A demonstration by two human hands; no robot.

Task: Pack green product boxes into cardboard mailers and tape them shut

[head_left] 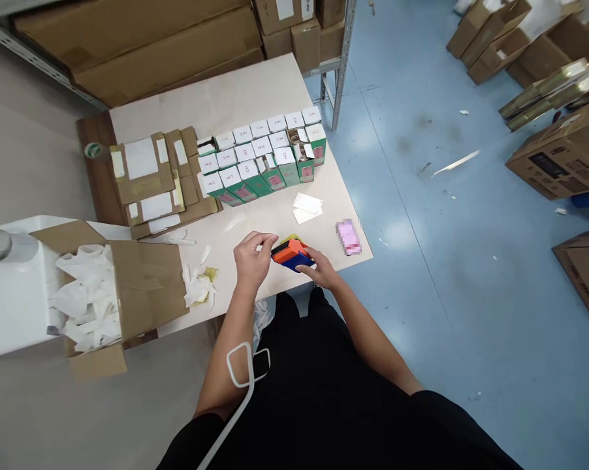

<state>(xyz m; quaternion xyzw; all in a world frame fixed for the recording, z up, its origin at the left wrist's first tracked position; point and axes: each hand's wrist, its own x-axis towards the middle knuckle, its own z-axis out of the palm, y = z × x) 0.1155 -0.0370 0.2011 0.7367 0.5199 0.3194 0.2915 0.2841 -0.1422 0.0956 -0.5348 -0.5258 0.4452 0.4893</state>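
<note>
Pale looped band [229, 424]; right grip [322, 268] around blocky orange-blue object [291, 252]; left grip [252, 259] pressed together, contents unclear

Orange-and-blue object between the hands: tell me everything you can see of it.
The orange-and-blue object looks like hard, angular plastic: orange on top, deep blue on the side facing the wearer, with a black strip along its left part and some yellow at the far side. It is held over the table, close to the near edge. The right hand grips its right end; the left hand is at its left end, contact unclear. Finer details are too small to tell.
</note>
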